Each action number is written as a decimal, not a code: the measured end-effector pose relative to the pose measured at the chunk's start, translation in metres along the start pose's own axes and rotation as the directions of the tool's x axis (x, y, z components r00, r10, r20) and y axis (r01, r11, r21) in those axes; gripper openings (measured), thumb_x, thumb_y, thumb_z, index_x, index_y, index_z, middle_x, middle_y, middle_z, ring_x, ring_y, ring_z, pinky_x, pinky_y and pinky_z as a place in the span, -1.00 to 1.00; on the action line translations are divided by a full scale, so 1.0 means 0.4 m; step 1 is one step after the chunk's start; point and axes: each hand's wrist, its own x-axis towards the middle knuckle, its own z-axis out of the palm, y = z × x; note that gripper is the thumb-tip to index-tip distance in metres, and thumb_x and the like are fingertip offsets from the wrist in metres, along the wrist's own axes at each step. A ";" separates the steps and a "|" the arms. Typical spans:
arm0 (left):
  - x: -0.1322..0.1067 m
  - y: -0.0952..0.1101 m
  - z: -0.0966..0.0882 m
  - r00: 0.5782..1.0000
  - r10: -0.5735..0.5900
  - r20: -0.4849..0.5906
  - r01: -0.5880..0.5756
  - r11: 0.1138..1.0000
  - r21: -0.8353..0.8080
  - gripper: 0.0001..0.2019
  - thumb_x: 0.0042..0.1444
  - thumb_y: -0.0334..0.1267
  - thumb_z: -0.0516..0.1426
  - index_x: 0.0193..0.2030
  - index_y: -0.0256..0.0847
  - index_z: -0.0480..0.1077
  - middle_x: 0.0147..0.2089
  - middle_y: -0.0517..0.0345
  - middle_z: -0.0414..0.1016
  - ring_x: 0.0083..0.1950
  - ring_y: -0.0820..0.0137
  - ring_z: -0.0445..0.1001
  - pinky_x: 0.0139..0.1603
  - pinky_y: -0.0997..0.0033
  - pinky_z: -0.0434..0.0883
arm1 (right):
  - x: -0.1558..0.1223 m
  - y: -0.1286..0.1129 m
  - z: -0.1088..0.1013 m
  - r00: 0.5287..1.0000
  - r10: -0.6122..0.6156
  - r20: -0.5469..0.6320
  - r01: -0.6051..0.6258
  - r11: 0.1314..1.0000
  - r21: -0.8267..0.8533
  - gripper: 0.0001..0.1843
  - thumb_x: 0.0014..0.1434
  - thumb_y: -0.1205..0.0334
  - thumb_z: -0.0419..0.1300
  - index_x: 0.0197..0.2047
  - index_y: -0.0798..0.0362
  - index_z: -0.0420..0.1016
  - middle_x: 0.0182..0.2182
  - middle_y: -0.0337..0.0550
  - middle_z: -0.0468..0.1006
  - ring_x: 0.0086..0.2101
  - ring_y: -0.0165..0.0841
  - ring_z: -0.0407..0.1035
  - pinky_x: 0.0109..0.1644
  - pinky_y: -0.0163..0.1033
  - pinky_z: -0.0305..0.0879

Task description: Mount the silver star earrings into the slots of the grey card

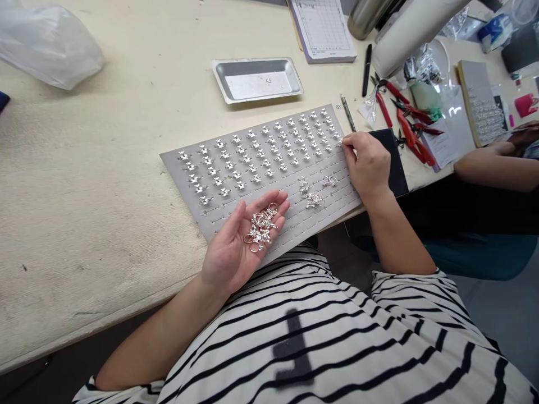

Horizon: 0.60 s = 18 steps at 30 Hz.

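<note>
A grey slotted display board (219,216) lies on the table edge, with several silver rings (269,148) standing in its rows. My left hand (236,241) is palm up over the board's near edge, fingers spread, cupping a small heap of silver rings (261,227). My right hand (366,165) rests at the board's right end, its fingertips pinched at a slot by the last ring in the row; what they pinch is too small to make out. A few loose rings (314,193) lie on the board between my hands.
A metal tray (256,78) sits beyond the board, a printed pad (322,28) behind it. Red-handled pliers (410,120), a black pen (367,70) and plastic bags lie at the right. Another person's arm (492,168) rests there by a second ring board (484,104). A clear bag (46,45) lies far left.
</note>
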 end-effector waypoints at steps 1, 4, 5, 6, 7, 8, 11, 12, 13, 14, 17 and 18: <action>0.000 0.000 0.000 1.000 0.000 -0.001 0.000 1.000 -0.002 -0.56 0.48 -0.01 0.02 0.15 -0.22 0.61 0.40 0.00 0.50 0.49 0.19 0.38 0.42 0.36 0.45 | 0.002 0.002 0.001 1.000 0.005 0.018 -0.005 1.000 0.007 -0.80 0.46 0.16 0.03 -0.13 -0.12 0.48 -0.12 -0.04 0.64 -0.03 -0.09 0.52 0.12 0.12 0.44; -0.001 0.000 0.001 1.000 0.001 -0.001 -0.001 1.000 -0.006 -0.56 0.48 -0.01 0.02 0.16 -0.23 0.61 0.41 -0.01 0.48 0.50 0.18 0.36 0.44 0.35 0.43 | -0.003 0.006 -0.001 0.999 -0.002 0.042 0.002 1.000 -0.004 -0.79 0.46 0.15 0.01 -0.13 -0.12 0.47 -0.09 -0.01 0.63 -0.01 -0.06 0.50 0.13 0.15 0.43; -0.001 0.000 0.000 1.000 0.002 -0.001 -0.002 1.000 -0.008 -0.56 0.48 -0.01 0.02 0.16 -0.23 0.61 0.41 -0.02 0.48 0.51 0.18 0.35 0.45 0.34 0.42 | -0.008 0.008 -0.002 0.999 -0.015 0.043 0.016 1.000 -0.020 -0.78 0.46 0.14 0.00 -0.13 -0.11 0.47 -0.09 0.00 0.64 -0.02 -0.06 0.50 0.12 0.16 0.43; -0.001 0.000 0.000 1.000 0.002 0.000 -0.002 1.000 -0.010 -0.56 0.48 -0.01 0.03 0.16 -0.24 0.61 0.42 -0.02 0.47 0.51 0.17 0.35 0.45 0.35 0.42 | -0.012 0.009 -0.003 0.999 -0.031 0.041 0.032 0.999 -0.037 -0.76 0.47 0.13 -0.01 -0.13 -0.10 0.47 -0.09 0.00 0.64 -0.04 -0.07 0.50 0.11 0.16 0.44; -0.001 0.000 -0.001 1.000 0.001 0.001 -0.001 1.000 -0.011 -0.56 0.48 -0.01 0.03 0.16 -0.24 0.61 0.42 -0.03 0.47 0.51 0.17 0.35 0.45 0.34 0.42 | -0.015 0.011 -0.003 0.998 -0.045 0.037 0.047 0.998 -0.051 -0.74 0.47 0.12 -0.03 -0.13 -0.09 0.47 -0.09 0.00 0.64 -0.05 -0.08 0.50 0.09 0.15 0.44; -0.001 0.000 -0.001 1.000 0.000 0.001 0.000 1.000 -0.011 -0.55 0.48 -0.01 0.03 0.16 -0.24 0.61 0.42 -0.03 0.47 0.51 0.16 0.35 0.45 0.34 0.42 | -0.017 0.012 -0.003 0.998 -0.055 0.032 0.057 0.997 -0.060 -0.73 0.48 0.12 -0.04 -0.14 -0.09 0.47 -0.09 -0.01 0.64 -0.06 -0.09 0.50 0.08 0.14 0.44; -0.002 -0.001 -0.003 1.000 0.000 -0.002 0.000 1.000 -0.006 -0.55 0.47 0.00 0.04 0.16 -0.24 0.61 0.42 -0.03 0.47 0.51 0.16 0.34 0.46 0.33 0.41 | -0.015 0.011 0.000 0.996 -0.076 0.039 0.079 0.994 -0.077 -0.74 0.47 0.17 -0.03 -0.15 -0.10 0.48 -0.08 -0.04 0.64 -0.07 -0.12 0.49 0.03 0.09 0.45; -0.002 -0.001 -0.003 1.000 0.001 -0.001 -0.001 1.000 -0.005 -0.55 0.48 0.00 0.04 0.16 -0.24 0.61 0.42 -0.03 0.47 0.51 0.16 0.34 0.46 0.33 0.41 | -0.012 0.010 0.001 0.995 -0.082 0.048 0.086 0.993 -0.083 -0.74 0.46 0.19 -0.02 -0.16 -0.09 0.49 -0.08 -0.04 0.64 -0.07 -0.12 0.49 0.01 0.08 0.45; -0.002 -0.001 -0.003 1.000 0.003 0.001 -0.003 1.000 -0.006 -0.55 0.48 0.00 0.03 0.16 -0.23 0.61 0.41 -0.02 0.48 0.51 0.16 0.35 0.46 0.34 0.41 | -0.009 0.009 0.002 0.994 -0.088 0.059 0.094 0.991 -0.091 -0.74 0.45 0.22 -0.02 -0.17 -0.08 0.49 -0.08 -0.04 0.64 -0.08 -0.13 0.49 -0.01 0.06 0.44; -0.002 -0.001 -0.003 1.000 0.006 0.005 -0.006 1.000 -0.008 -0.55 0.48 0.00 0.03 0.17 -0.23 0.61 0.41 -0.02 0.48 0.50 0.17 0.36 0.45 0.34 0.42 | -0.007 0.008 0.003 0.993 -0.094 0.068 0.101 0.990 -0.099 -0.73 0.45 0.24 -0.02 -0.18 -0.07 0.49 -0.08 -0.03 0.65 -0.09 -0.14 0.49 -0.03 0.03 0.44; -0.002 -0.002 -0.003 1.000 0.011 0.011 -0.011 1.000 -0.013 -0.55 0.49 -0.01 0.02 0.17 -0.24 0.61 0.39 -0.01 0.51 0.47 0.19 0.40 0.42 0.36 0.44 | -0.002 0.007 0.003 0.992 -0.107 0.071 0.114 0.988 -0.106 -0.71 0.45 0.26 -0.04 -0.18 -0.03 0.51 -0.11 -0.02 0.66 -0.11 -0.16 0.50 -0.07 -0.02 0.43; -0.002 -0.001 -0.003 1.000 0.012 0.010 -0.012 1.000 -0.014 -0.55 0.49 -0.01 0.01 0.16 -0.24 0.61 0.38 -0.01 0.51 0.46 0.20 0.41 0.40 0.38 0.46 | -0.002 0.007 0.003 0.991 -0.111 0.068 0.118 0.988 -0.102 -0.71 0.45 0.26 -0.03 -0.18 -0.02 0.51 -0.11 -0.01 0.66 -0.11 -0.16 0.51 -0.07 -0.03 0.43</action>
